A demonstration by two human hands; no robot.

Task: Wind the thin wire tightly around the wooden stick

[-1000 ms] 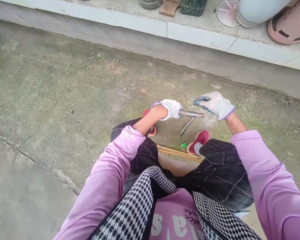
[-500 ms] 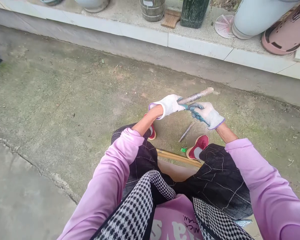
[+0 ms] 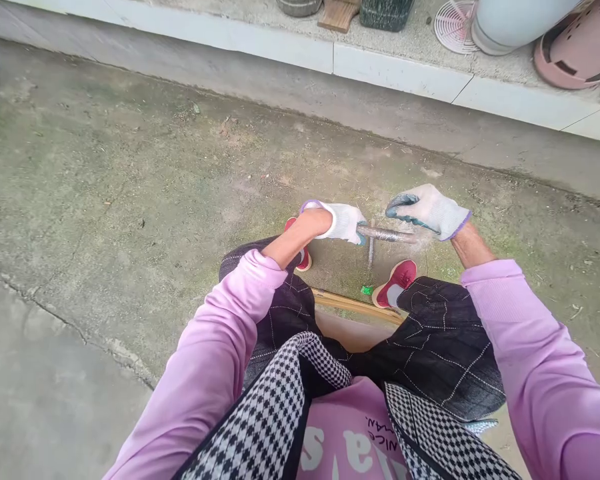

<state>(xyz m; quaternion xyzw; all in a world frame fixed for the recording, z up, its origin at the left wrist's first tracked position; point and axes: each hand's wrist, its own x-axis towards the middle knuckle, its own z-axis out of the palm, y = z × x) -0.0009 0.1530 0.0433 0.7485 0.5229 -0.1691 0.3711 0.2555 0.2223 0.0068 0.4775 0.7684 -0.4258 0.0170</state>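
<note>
My left hand (image 3: 347, 223), in a white knit glove with a dark teal palm, is closed around one end of a round stick (image 3: 387, 235). A shiny, silvery wrapping covers the stick's middle, and its free end points right, blurred. Up and to the right, apart from the stick, is my gloved right hand (image 3: 427, 208). Its fingers are curled together; whatever they pinch, if anything, is too small to make out. Below the stick, a thin greyish rod (image 3: 371, 255) lies on the ground, partly hidden behind it. A small bright green piece (image 3: 367, 290) lies near my shoe.
My red shoes (image 3: 397, 280) stand on rough concrete (image 3: 105, 180). Under me are yellowish wooden bars (image 3: 357, 303). Ahead runs a raised tiled ledge (image 3: 390, 70) with a dark container (image 3: 385, 15), a wooden board (image 3: 337, 15), a pale pot (image 3: 515, 20) and a pink container (image 3: 577, 53).
My left hand has lowered the stick, which has swung from slanting upward to nearly level. My right hand has moved up and right, away from it.
</note>
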